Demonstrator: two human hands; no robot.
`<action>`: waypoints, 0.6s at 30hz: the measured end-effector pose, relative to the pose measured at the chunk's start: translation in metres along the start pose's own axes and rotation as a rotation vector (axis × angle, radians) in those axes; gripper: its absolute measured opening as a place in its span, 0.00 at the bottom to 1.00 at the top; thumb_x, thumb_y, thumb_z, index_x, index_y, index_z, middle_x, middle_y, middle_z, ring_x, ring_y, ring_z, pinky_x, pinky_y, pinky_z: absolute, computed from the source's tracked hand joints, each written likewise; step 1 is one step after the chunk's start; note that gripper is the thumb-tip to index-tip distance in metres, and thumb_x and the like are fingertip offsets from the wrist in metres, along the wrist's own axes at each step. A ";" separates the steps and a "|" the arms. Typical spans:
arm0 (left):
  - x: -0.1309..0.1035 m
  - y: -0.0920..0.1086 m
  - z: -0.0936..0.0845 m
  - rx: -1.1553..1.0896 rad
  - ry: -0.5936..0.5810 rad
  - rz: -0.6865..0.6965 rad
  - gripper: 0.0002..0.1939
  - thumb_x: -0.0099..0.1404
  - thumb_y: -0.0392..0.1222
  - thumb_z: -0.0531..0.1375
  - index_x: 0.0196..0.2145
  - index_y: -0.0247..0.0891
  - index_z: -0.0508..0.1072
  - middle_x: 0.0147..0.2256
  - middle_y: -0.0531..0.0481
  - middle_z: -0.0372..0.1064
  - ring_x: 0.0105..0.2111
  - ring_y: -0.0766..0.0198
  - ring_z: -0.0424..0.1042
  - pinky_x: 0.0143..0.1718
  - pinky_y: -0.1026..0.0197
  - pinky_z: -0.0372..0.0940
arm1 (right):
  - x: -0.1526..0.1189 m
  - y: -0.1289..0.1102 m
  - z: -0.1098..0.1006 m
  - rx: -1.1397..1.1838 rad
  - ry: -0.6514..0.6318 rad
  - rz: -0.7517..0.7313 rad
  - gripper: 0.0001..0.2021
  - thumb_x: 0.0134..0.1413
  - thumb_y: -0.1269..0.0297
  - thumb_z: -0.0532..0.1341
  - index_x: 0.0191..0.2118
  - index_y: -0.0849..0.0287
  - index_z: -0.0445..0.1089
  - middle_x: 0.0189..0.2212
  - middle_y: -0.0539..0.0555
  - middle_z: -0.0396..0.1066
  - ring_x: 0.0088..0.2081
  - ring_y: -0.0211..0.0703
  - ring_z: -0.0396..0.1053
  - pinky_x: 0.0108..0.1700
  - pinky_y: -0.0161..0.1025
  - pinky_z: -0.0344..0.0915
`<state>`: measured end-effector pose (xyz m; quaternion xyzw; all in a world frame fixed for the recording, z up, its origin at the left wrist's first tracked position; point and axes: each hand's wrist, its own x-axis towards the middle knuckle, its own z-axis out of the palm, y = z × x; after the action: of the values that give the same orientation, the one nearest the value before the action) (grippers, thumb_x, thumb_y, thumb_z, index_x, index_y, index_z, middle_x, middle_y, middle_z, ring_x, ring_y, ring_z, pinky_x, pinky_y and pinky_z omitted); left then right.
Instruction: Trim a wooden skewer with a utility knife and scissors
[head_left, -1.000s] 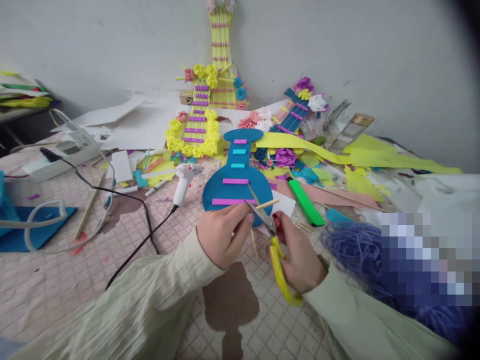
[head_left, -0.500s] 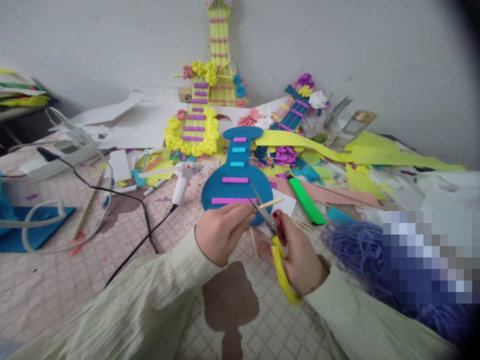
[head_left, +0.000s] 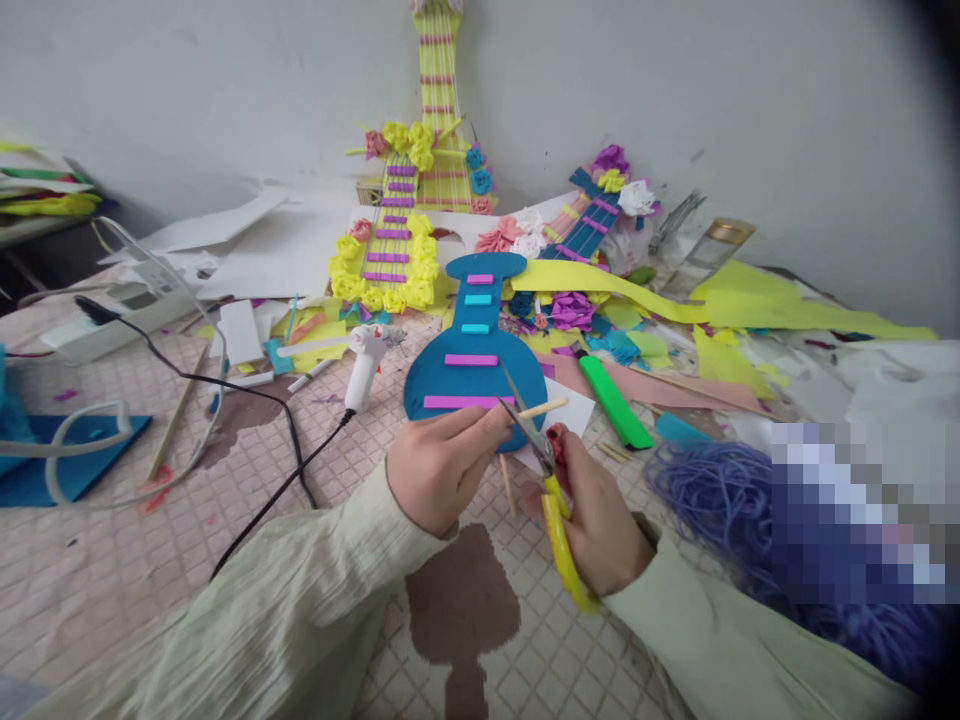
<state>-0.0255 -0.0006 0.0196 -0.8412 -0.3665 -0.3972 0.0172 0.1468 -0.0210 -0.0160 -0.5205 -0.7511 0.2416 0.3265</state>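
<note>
My left hand pinches a thin wooden stick, whose free end points right. In my right hand is a pair of scissors with yellow handles, its parted blades at the stick near my left fingertips. A dark red wrapping shows by my right thumb. Just beyond both hands lies a blue guitar-shaped cutout with pink and light-blue strips across its neck and body; my left hand covers part of its lower edge. Another stick lies on the table between my hands.
A white glue gun with a black cord rests left of the cutout. To the right are a green utility knife and purple-blue yarn. Decorated paper guitars stand against the wall, with a power strip far left.
Hardly anything differs. Both hands, the stick and the scissors keep nearly the same position, with only a very slight shift of my left hand.
</note>
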 end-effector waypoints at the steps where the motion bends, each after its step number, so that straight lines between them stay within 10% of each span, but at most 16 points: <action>1: 0.000 0.000 0.000 0.000 0.010 0.004 0.10 0.63 0.33 0.50 0.38 0.30 0.69 0.26 0.48 0.70 0.24 0.66 0.70 0.23 0.67 0.65 | 0.000 -0.001 -0.001 -0.007 0.004 -0.009 0.12 0.47 0.63 0.54 0.38 0.59 0.54 0.31 0.55 0.63 0.33 0.44 0.64 0.34 0.41 0.62; 18: 0.004 0.000 -0.004 -0.196 -0.011 -0.046 0.08 0.62 0.30 0.50 0.33 0.31 0.69 0.23 0.51 0.66 0.22 0.70 0.66 0.23 0.70 0.61 | 0.002 0.007 0.000 0.023 0.082 0.041 0.15 0.43 0.62 0.59 0.38 0.59 0.56 0.32 0.55 0.63 0.33 0.43 0.65 0.35 0.40 0.65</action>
<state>-0.0264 0.0006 0.0244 -0.8322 -0.3452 -0.4270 -0.0764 0.1504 -0.0166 -0.0205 -0.5414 -0.7234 0.2352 0.3580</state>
